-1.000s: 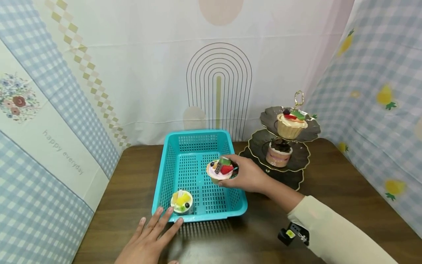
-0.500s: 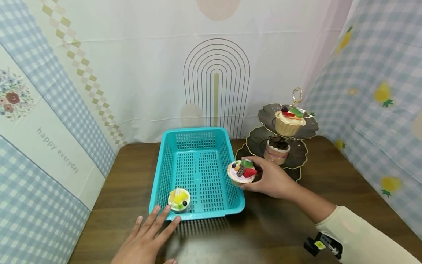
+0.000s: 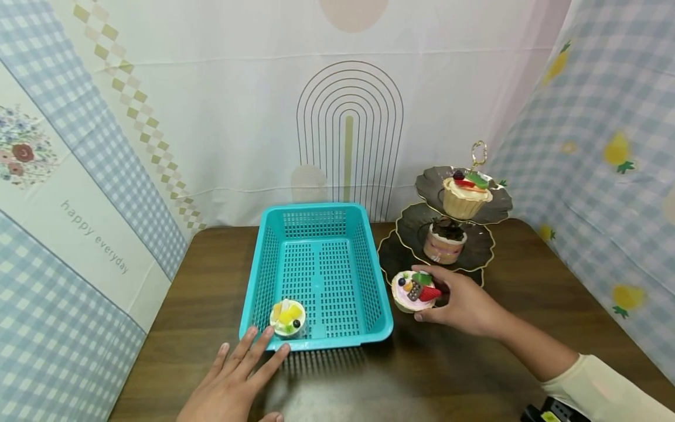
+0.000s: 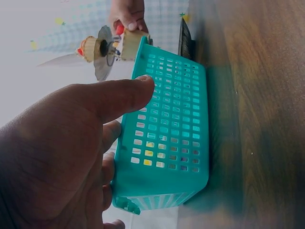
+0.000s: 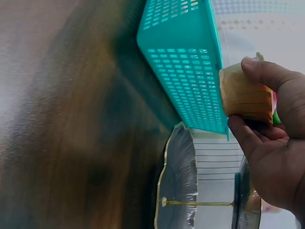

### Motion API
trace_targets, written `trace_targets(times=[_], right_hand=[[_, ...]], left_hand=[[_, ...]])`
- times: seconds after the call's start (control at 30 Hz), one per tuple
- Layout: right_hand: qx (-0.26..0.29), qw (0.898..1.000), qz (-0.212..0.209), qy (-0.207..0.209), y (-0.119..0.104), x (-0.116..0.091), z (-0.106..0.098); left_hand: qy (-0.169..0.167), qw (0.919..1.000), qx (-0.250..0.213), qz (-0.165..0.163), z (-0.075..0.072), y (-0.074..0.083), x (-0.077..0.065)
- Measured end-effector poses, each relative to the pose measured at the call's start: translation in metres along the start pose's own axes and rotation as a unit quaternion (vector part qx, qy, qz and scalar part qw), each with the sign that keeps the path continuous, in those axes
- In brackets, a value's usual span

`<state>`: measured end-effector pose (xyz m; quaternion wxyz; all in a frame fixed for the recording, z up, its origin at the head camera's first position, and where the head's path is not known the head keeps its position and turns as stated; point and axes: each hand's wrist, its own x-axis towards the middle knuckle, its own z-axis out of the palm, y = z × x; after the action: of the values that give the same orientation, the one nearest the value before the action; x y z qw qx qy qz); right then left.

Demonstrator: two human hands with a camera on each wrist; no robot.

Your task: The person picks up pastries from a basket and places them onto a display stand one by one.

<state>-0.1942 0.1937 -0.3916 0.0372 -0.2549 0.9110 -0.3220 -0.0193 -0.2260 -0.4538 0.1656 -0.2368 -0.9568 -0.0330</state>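
The strawberry cupcake (image 3: 413,292) has just cleared the basket (image 3: 343,342) — a second ago it was over the inside, and now it hangs just past the right-hand rim, in front of the lowest plate of the tiered stand (image 3: 481,249). The right hand (image 3: 466,302) has carried it across; its grip is closed only as far as the cake's width, thumb on one side and fingers on the other, with the cake's base showing in the right wrist view. The left hand (image 3: 232,372) has hardly shifted: fingers spread and fairly straight at the basket's near-left corner, holding nothing.

As I read it, getting past the rim means the lifting-out is done for this cake, though it is not yet set down. The yellow fruit cup (image 3: 287,318) still sits in the basket, while a chocolate-topped cup (image 3: 444,243) and another fruit cupcake (image 3: 466,199) stand on the middle and top plates.

As for writing, "happy everyday" runs down the left-hand cloth (image 3: 95,234) — I can make out no brand. Pale marks on the chocolate-topped cup are too small for me to read.
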Motion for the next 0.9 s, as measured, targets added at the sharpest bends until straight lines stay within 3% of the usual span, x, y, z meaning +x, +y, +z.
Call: trace_targets(times=[0.3,0.53,0.9], right_hand=[[0.069,0.998,0.001,-0.002,0.014,-0.010,0.012],[0.104,0.994,0.025,0.007,0.024,-0.012,0.027],[0.019,0.993,0.088,0.077,0.039,0.009,0.038]], left_hand=[[0.001,1.0000,0.003,-0.001,0.002,0.000,0.000],[0.007,1.0000,-0.002,0.002,0.002,0.000,0.000],[0.011,0.9999,-0.006,0.003,0.003,-0.001,-0.001]])
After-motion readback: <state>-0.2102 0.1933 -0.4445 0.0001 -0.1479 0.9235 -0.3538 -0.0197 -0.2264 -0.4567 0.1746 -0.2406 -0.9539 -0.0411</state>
